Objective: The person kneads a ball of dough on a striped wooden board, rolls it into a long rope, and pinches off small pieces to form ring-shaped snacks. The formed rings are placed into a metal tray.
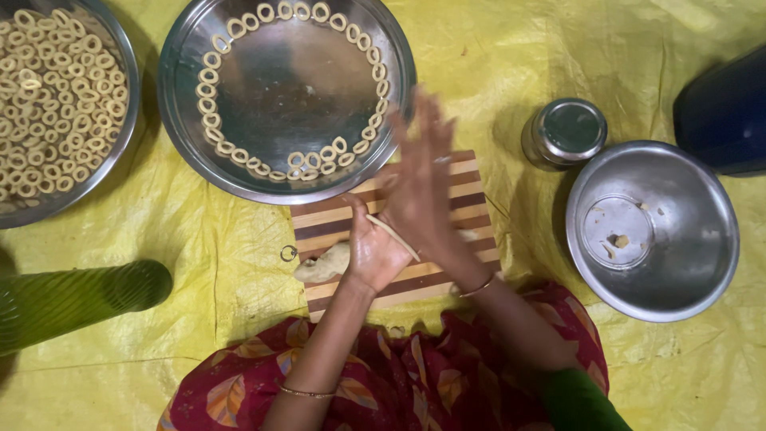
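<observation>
The left hand (375, 251) lies palm up over the brown-and-cream striped wooden cutting board (339, 223), and the right hand (419, 187) lies flat across it, fingers spread and blurred, a thin pale dough rope (392, 237) pressed between the palms; it looks best rolled with light, even pressure so the strand keeps one thickness. A pale dough lump (323, 265) waits on the board's near-left edge. No packages, labels or signs show, only a round steel plate (287, 88) ringed with small dough rings (209, 96) on the yellow sheet (495, 72).
</observation>
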